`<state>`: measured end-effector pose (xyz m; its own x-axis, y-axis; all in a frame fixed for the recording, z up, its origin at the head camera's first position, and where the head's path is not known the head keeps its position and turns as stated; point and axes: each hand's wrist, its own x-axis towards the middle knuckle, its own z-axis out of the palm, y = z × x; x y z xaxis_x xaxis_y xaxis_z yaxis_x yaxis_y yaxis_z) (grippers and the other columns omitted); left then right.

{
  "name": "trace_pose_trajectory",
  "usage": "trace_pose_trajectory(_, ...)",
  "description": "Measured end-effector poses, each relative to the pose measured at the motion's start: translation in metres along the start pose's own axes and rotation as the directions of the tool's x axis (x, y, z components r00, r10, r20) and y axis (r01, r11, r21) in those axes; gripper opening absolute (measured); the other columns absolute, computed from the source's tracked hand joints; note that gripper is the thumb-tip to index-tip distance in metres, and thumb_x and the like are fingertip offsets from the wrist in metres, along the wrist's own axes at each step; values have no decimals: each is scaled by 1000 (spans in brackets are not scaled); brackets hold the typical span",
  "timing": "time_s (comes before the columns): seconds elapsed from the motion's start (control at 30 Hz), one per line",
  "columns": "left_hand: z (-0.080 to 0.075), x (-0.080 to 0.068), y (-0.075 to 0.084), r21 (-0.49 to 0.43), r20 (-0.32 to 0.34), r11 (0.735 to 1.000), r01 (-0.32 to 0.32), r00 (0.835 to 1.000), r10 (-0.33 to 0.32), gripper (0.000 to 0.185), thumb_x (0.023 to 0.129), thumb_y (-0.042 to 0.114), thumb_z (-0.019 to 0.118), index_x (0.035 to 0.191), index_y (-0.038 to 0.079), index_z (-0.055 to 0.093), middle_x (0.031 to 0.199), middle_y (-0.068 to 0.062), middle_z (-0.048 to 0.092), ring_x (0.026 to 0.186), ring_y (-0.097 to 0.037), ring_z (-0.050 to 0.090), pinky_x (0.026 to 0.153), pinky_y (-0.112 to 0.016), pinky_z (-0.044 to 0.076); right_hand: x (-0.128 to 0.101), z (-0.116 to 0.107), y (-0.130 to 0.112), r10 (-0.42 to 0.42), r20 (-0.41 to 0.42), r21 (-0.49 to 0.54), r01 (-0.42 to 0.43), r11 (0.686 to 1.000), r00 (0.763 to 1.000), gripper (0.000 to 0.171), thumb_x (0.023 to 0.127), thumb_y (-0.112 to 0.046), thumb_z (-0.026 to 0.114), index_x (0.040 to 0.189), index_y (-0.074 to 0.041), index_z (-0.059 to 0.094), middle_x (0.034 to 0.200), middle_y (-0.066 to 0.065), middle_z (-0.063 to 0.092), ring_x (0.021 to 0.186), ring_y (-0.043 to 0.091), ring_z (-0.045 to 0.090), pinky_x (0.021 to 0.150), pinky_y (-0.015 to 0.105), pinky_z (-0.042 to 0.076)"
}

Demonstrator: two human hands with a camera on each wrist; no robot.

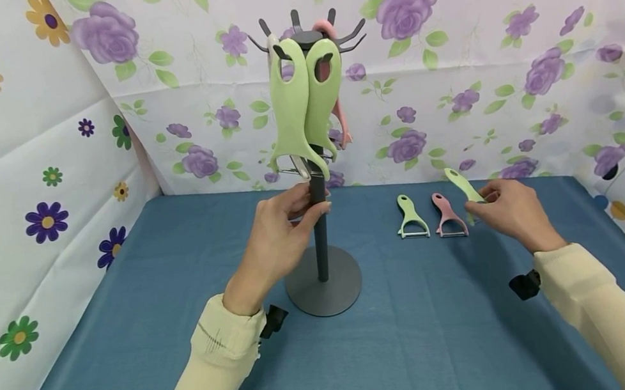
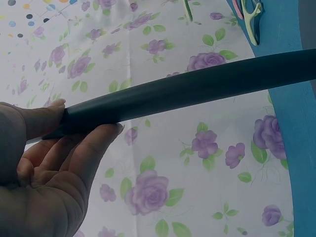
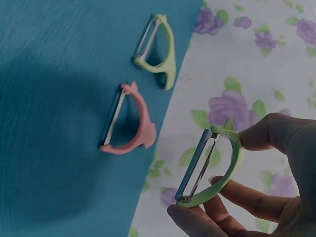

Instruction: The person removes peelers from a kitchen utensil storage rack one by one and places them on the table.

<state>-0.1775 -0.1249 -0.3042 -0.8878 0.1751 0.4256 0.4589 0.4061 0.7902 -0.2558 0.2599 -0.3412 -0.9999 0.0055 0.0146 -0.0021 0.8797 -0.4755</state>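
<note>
A dark grey stand (image 1: 321, 232) with hooks on top rises from a round base on the blue cloth (image 1: 130, 319). Two green peelers (image 1: 302, 103) and a pink one (image 1: 340, 114) hang from the hooks. My left hand (image 1: 279, 237) grips the stand's pole (image 2: 197, 89) with thumb and fingers (image 2: 94, 143) around it. My right hand (image 1: 511, 208) pinches a green peeler (image 1: 464, 187) by its head, lifted off the cloth, blade (image 3: 197, 165) showing in the right wrist view. Another green peeler (image 1: 411, 217) and a pink peeler (image 1: 448, 215) lie flat beside it.
Floral sheets (image 1: 478, 73) wall in the back and both sides of the table. The lying green peeler (image 3: 158, 49) and pink peeler (image 3: 131, 121) sit near the cloth's far edge. Bare blue cloth spreads in front of the stand's base (image 1: 322, 284).
</note>
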Motion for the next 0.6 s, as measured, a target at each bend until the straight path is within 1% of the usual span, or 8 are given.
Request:
trace_pose_trajectory(0.23, 0, 0, -1, -3, 0, 1000, -1, 1000, 1, 27, 102, 19, 65, 127, 9, 69, 111, -8, 78, 106, -17, 75, 95, -36, 61, 4, 2, 13, 29, -11, -5, -29, 1000, 1000, 60, 98, -44, 63, 128, 8, 62, 121, 33, 63, 100, 44, 65, 66, 45, 56)
trace_pose_trajectory(0.47, 0, 0, 0, -4, -4, 1000, 2, 1000, -2, 26, 102, 20, 65, 125, 10, 70, 111, -10, 79, 105, -17, 76, 93, -36, 62, 8, 2, 19, 53, -19, 0, -53, 999, 998, 61, 98, -44, 63, 129, 9, 61, 122, 34, 63, 100, 44, 65, 66, 45, 56)
trace_pose_trajectory(0.6, 0, 0, 0, -7, -2, 1000, 7, 1000, -8, 25, 102, 20, 66, 125, 10, 70, 111, -10, 79, 105, -16, 76, 94, -35, 61, 11, 5, 22, 66, -24, -5, -66, 998, 998, 59, 98, -43, 64, 126, 9, 62, 121, 34, 63, 98, 44, 65, 65, 44, 56)
